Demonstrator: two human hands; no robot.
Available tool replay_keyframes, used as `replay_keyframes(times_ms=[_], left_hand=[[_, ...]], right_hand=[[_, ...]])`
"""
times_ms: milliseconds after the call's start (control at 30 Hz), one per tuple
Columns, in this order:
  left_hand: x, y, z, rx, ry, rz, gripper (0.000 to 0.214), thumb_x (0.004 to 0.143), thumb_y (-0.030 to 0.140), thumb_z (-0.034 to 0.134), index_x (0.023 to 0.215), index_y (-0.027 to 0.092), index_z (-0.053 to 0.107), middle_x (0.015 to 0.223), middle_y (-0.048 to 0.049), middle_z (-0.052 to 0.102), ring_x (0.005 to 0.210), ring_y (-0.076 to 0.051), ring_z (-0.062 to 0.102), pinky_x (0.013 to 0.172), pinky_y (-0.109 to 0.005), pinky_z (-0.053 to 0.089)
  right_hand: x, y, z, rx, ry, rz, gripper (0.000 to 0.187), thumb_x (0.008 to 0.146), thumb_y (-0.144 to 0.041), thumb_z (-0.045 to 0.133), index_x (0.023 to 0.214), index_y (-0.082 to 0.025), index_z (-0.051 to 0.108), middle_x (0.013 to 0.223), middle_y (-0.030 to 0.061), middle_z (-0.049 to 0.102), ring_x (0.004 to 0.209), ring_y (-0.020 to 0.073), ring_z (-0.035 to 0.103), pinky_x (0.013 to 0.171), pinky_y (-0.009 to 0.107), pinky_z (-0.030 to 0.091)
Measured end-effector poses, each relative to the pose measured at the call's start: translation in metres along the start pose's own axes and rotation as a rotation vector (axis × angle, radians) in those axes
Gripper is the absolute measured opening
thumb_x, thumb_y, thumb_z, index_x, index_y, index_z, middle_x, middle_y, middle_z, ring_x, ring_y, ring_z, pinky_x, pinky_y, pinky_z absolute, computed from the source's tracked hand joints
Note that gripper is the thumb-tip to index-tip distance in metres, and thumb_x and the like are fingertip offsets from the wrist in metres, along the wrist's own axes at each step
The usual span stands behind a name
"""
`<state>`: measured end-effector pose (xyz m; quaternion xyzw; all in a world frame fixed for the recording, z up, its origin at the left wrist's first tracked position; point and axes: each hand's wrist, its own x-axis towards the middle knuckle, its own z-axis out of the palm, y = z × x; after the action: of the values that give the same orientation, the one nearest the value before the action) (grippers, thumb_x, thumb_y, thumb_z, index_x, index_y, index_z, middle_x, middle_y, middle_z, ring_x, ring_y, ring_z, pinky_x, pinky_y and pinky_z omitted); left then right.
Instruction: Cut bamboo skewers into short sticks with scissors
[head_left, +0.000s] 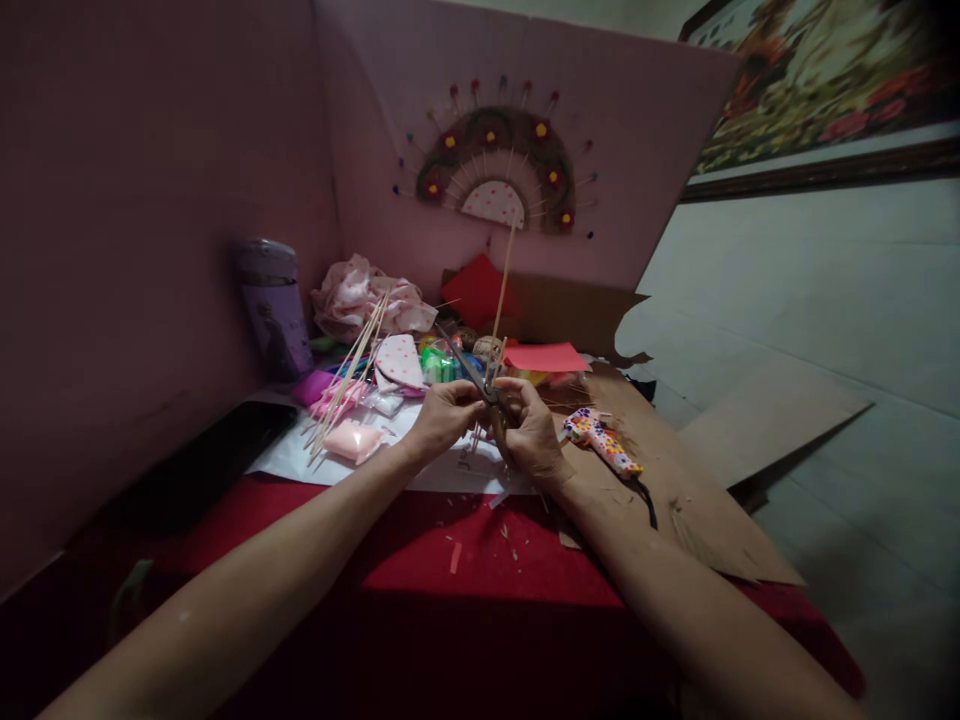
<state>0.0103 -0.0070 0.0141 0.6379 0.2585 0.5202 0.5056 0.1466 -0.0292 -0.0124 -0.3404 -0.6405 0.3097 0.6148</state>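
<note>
My right hand [534, 432] is closed around the handles of a pair of scissors [480, 378], whose blades point up and to the left. With fingers pinched, my left hand [446, 415] holds thin bamboo sticks at the scissors. One long bamboo stick [502, 290] rises almost upright from there, and shorter pieces stand close to it; my fingers hide their lower parts. Left of my hands, several loose bamboo sticks [352, 370] lean across a pink packet [354, 440] and a polka-dot cloth piece [399, 362]. Small cut scraps [510, 540] lie on the red tablecloth [420, 550].
A flowered glue gun [604, 443] lies on cardboard [675, 490] at the right. Red paper [547, 357] lies behind my hands. A purple tumbler [275, 310] and crumpled pink cloth [367, 298] stand at the back left. A decorated half-circle fan [495, 165] is on the pink backboard.
</note>
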Motion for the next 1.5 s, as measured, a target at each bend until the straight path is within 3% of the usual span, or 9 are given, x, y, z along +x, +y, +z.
replay_keyframes(times_ms=[167,333,467,600,767,967,1100,1233,1500], left_hand=[[0.004,-0.008,0.002,0.099,0.037,0.083,0.010,0.058,0.010,0.062,0.068,0.012,0.066,0.064,-0.0003,0.066,0.060,-0.011,0.059,0.059,-0.022,0.047],[0.004,-0.008,0.000,0.110,0.073,-0.001,0.014,0.057,0.004,0.052,0.062,0.011,0.063,0.055,0.0017,0.062,0.050,-0.010,0.055,0.051,-0.021,0.045],[0.004,-0.004,0.000,0.096,0.078,-0.074,0.008,0.056,0.006,0.055,0.061,0.011,0.059,0.053,0.0030,0.058,0.047,-0.008,0.052,0.047,-0.019,0.044],[0.001,-0.001,0.000,0.116,0.071,-0.076,0.010,0.057,0.008,0.056,0.066,0.013,0.055,0.055,0.0039,0.057,0.050,-0.009,0.054,0.046,-0.019,0.043],[-0.004,0.001,0.000,0.097,-0.055,-0.060,0.012,0.063,0.012,0.056,0.067,0.016,0.046,0.055,0.0045,0.056,0.050,-0.010,0.056,0.046,-0.019,0.042],[-0.004,0.000,-0.004,0.137,-0.082,-0.169,0.005,0.065,0.012,0.056,0.066,0.014,0.052,0.051,0.0017,0.056,0.047,-0.010,0.056,0.047,-0.021,0.043],[-0.004,0.003,-0.006,0.098,-0.089,-0.200,0.007,0.064,0.013,0.057,0.064,0.014,0.051,0.051,0.0012,0.058,0.048,-0.012,0.058,0.047,-0.022,0.044],[-0.005,0.006,-0.005,0.026,-0.017,-0.136,0.009,0.064,0.015,0.060,0.067,0.015,0.052,0.056,0.0009,0.061,0.053,-0.012,0.060,0.050,-0.022,0.046],[-0.009,-0.010,-0.004,0.088,-0.163,-0.227,0.009,0.064,0.018,0.061,0.063,0.013,0.054,0.049,0.0004,0.059,0.042,-0.009,0.053,0.043,-0.018,0.040]], right_hand=[[-0.001,0.002,-0.001,-0.075,0.004,-0.028,0.053,0.060,-0.020,0.074,0.107,-0.022,0.051,0.076,-0.0013,0.066,0.066,0.0150,0.062,0.059,0.025,0.048],[-0.002,-0.001,-0.001,-0.181,-0.022,-0.049,0.048,0.061,-0.019,0.072,0.105,-0.021,0.053,0.079,0.0007,0.067,0.069,0.0158,0.062,0.062,0.025,0.047],[-0.002,-0.001,-0.002,-0.180,-0.072,-0.052,0.043,0.064,-0.019,0.070,0.104,-0.020,0.054,0.087,0.0031,0.067,0.076,0.0167,0.062,0.067,0.026,0.048],[-0.002,-0.003,-0.002,-0.134,-0.080,-0.056,0.043,0.062,-0.022,0.073,0.101,-0.020,0.054,0.078,0.0007,0.065,0.069,0.0147,0.060,0.061,0.025,0.047],[-0.002,-0.009,-0.003,-0.065,0.078,-0.083,0.043,0.060,-0.025,0.076,0.097,-0.021,0.053,0.064,-0.0059,0.056,0.052,0.0086,0.049,0.047,0.019,0.038],[0.004,-0.013,-0.008,-0.035,0.314,-0.043,0.038,0.064,-0.031,0.073,0.093,-0.020,0.051,0.068,-0.0048,0.055,0.052,0.0086,0.047,0.048,0.021,0.039],[0.007,-0.011,-0.009,0.004,0.335,0.014,0.038,0.063,-0.031,0.074,0.090,-0.020,0.051,0.064,-0.0064,0.052,0.049,0.0076,0.044,0.046,0.021,0.037],[0.006,-0.012,-0.008,0.017,0.296,0.035,0.038,0.063,-0.031,0.074,0.092,-0.020,0.052,0.064,-0.0067,0.052,0.048,0.0072,0.043,0.046,0.020,0.036],[0.009,-0.009,-0.008,0.045,0.389,0.053,0.038,0.059,-0.030,0.075,0.089,-0.019,0.052,0.062,-0.0065,0.053,0.049,0.0086,0.048,0.046,0.021,0.039]])
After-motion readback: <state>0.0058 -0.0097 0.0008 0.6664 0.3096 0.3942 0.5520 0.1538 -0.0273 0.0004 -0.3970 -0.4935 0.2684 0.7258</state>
